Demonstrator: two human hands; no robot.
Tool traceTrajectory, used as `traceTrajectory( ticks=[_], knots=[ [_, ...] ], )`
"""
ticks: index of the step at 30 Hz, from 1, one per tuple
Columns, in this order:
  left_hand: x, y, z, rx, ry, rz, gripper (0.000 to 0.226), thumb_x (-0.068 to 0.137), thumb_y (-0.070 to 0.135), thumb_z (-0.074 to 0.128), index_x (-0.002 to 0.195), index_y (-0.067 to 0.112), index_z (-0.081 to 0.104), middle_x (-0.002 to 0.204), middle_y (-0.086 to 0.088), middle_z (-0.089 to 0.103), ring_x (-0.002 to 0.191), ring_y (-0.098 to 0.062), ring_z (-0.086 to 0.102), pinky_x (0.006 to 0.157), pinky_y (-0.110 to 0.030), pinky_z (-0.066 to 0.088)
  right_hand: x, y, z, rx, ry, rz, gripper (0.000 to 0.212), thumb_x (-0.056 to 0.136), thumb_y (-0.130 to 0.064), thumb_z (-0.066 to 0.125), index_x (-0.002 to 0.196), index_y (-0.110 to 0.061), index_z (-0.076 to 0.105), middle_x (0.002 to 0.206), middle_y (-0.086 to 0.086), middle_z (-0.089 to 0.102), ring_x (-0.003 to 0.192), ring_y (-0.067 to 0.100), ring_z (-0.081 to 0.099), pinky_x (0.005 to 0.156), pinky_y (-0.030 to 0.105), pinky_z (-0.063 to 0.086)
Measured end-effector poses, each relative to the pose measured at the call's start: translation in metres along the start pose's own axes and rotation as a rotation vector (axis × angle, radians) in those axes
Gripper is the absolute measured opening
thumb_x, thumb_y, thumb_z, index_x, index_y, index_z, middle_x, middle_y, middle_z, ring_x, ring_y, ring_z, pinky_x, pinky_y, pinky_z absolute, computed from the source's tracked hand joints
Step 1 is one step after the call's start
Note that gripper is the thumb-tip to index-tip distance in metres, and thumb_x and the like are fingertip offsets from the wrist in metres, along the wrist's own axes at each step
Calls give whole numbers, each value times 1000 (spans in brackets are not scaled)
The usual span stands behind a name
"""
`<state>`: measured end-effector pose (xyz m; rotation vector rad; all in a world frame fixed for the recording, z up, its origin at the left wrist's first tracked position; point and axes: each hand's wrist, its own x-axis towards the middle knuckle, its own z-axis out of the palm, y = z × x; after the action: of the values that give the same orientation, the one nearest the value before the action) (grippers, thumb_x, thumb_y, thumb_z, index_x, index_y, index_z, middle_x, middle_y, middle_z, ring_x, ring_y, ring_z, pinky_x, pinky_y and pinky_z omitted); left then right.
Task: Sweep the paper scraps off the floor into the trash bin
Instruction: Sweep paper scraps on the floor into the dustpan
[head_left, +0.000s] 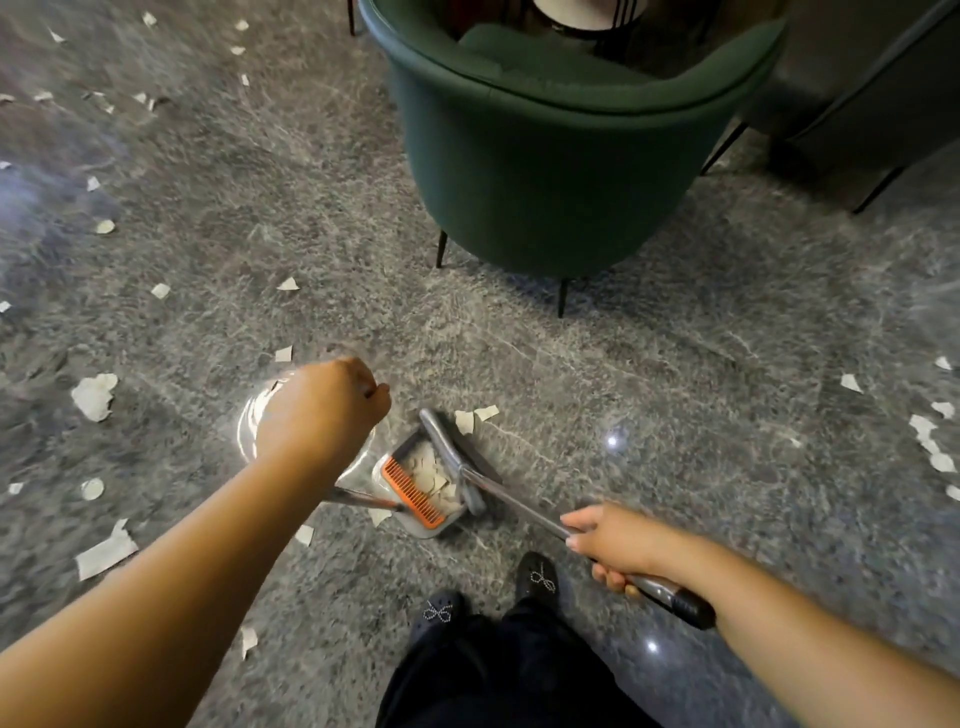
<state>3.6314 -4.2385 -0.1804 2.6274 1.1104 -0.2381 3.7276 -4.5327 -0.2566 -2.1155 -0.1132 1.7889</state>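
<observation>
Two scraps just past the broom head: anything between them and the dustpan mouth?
Only the broom head itself. The two paper scraps lie on its far side, toward the green chair; the dustpan sits on its near side. The right hand must lift the broom over them first.

The left hand (324, 410) is curled into a fist, forearm stretched forward. The right hand (615, 543) grips a slim silver metal broom handle (524, 506), forefinger extended along it.
</observation>
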Motion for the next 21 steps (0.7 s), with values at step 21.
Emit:
traceTrajectory(
  ticks=[21],
  knots=[
    [27,-67,-14,106,19,186,19,88,44,62,89,26,68,71,3,63,62,-21,57,50,-24,38,75,-59,-5,122,230,80,37,101,-15,41,137,-7,39,55,9,45,42,16,40,42,21,37]
  ],
)
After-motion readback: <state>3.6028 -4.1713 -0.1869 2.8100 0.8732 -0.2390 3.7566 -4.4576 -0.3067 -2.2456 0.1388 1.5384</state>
